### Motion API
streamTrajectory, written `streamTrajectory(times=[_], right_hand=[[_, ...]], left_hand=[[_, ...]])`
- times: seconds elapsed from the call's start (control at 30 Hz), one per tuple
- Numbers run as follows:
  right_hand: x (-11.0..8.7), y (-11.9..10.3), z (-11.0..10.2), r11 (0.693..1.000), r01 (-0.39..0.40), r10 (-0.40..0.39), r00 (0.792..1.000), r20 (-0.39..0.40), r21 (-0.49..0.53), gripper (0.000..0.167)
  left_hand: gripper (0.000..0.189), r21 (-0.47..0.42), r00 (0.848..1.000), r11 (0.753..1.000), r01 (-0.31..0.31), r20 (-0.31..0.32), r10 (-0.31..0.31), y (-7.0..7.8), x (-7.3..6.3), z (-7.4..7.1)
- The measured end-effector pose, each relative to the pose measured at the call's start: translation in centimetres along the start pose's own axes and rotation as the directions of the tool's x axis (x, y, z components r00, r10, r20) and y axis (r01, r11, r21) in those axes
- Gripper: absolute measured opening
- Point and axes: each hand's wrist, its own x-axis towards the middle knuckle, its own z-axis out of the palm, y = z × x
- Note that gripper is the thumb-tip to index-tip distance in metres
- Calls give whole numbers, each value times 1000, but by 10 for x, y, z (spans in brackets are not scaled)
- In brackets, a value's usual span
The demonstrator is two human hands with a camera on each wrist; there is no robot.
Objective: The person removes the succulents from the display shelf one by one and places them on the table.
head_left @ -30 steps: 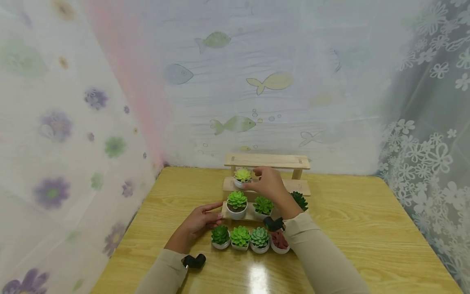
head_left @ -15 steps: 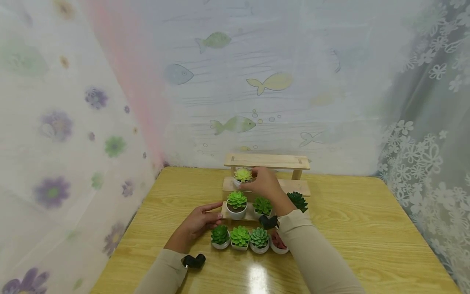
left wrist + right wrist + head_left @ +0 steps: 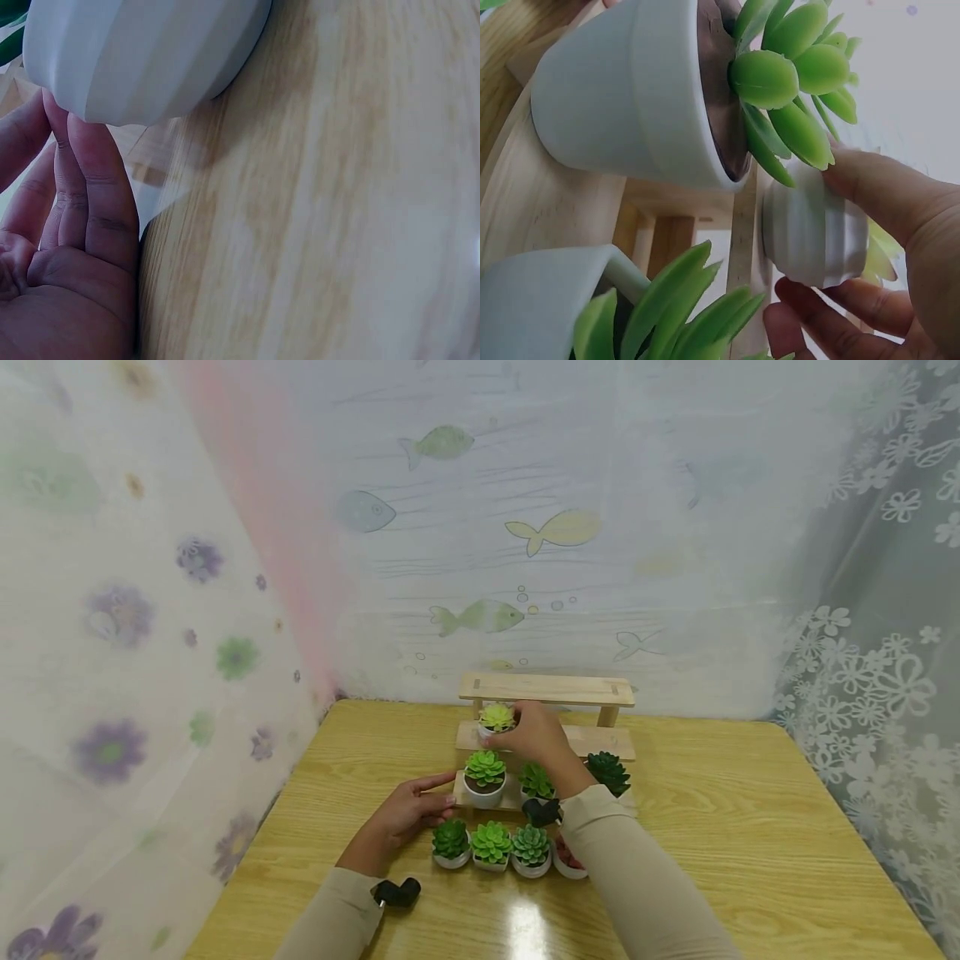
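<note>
My right hand [image 3: 536, 735] grips a small white ribbed pot [image 3: 814, 225] with a yellow-green succulent [image 3: 497, 717], at the left of the stand's middle shelf [image 3: 600, 741]. Thumb and fingers lie on opposite sides of that pot. At the left end of the lowest shelf [image 3: 459, 789] of the wooden plant stand, my left hand [image 3: 401, 817] holds the board's edge between thumb and fingers. Just beside those fingertips stands a bright green succulent in a white pot [image 3: 484, 792]. Another green succulent [image 3: 537, 781] and a dark green one [image 3: 607, 772] share this shelf, partly hidden by the right arm.
In front of the stand, a row of potted succulents stands on the table [image 3: 330, 752]: dark green [image 3: 451, 839], bright green [image 3: 491, 842], pale green [image 3: 531, 845] and a red one [image 3: 567, 856] partly behind the right sleeve. The top shelf [image 3: 547, 687] rises near the fish-patterned curtain [image 3: 480, 527].
My right hand has shifted a little left, its fingers moving in closer around the yellow-green succulent's pot. The left hand stays at the shelf end.
</note>
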Motion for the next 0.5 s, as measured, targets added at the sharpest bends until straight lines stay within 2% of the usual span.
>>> streamTrajectory(times=[0.5], right_hand=[[-28,-2,-10,1000,-8,8,1000,22,-11,42]], left_hand=[[59,-7,999,1000,7,-45,-7,-4,-27,26]])
